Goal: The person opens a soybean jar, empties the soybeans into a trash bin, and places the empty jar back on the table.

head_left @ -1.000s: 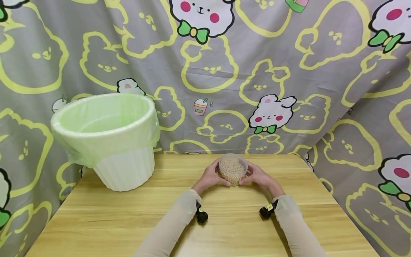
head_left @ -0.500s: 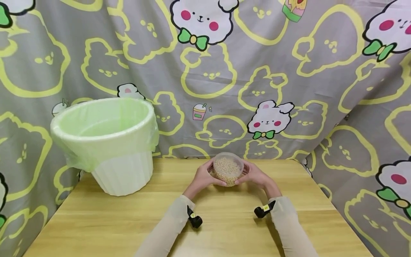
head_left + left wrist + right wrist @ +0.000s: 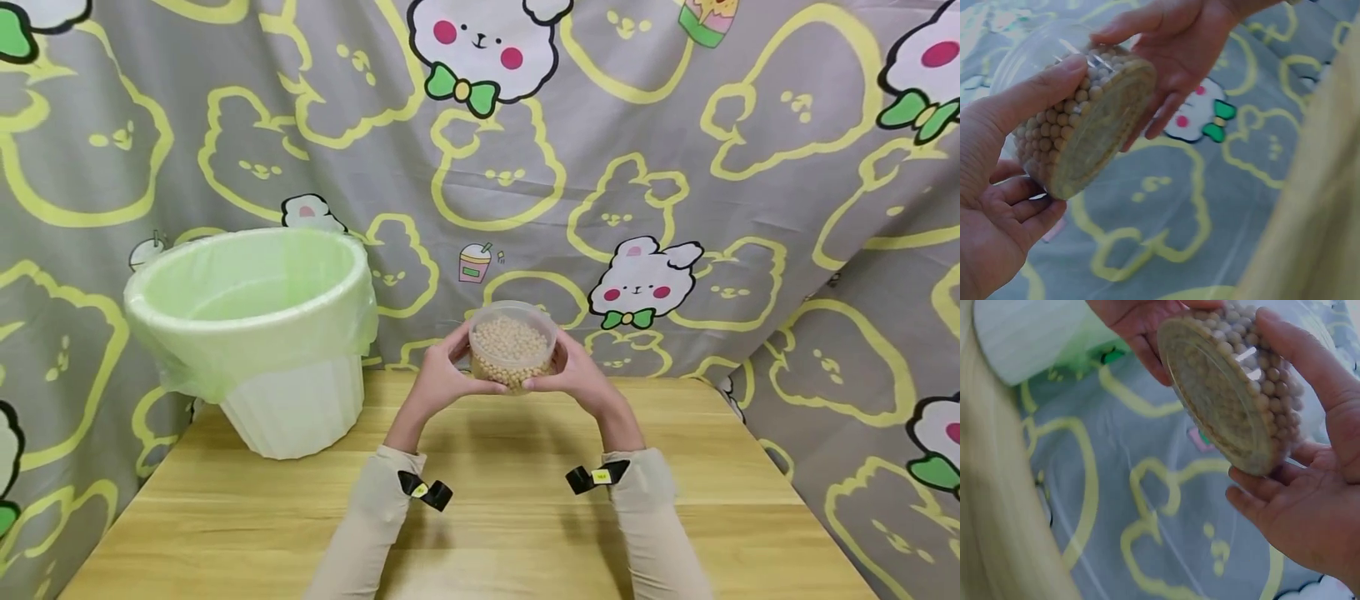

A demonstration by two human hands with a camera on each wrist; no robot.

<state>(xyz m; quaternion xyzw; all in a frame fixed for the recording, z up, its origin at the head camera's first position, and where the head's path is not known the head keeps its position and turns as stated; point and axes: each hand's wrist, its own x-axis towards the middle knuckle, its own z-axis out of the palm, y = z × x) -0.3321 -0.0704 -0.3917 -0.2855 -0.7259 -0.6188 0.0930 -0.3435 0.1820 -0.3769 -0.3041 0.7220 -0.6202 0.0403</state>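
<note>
A round clear plastic tub (image 3: 513, 350), partly filled with small beige balls (image 3: 512, 340), is held up above the table between both hands. My left hand (image 3: 437, 377) grips its left side, thumb on the near wall and fingers curled behind and under. From the right, my right hand (image 3: 581, 379) grips it the same way, the two thumbs nearly meeting at the front. The left wrist view shows the tub's flat base (image 3: 1107, 131) off the table, with the left fingertips at its lower edge. Balls (image 3: 1272, 387) press against the clear wall in the right wrist view.
A white ribbed bin (image 3: 296, 408) with a pale green liner (image 3: 202, 354) over its rim stands at the back left of the wooden table (image 3: 495, 533). Behind the table hangs a grey curtain (image 3: 517, 250) with cartoon bears. Small black cameras sit on both wrists.
Both hands have lifted the tub off the back of the table and brought it slightly left. The bin has not moved.
</note>
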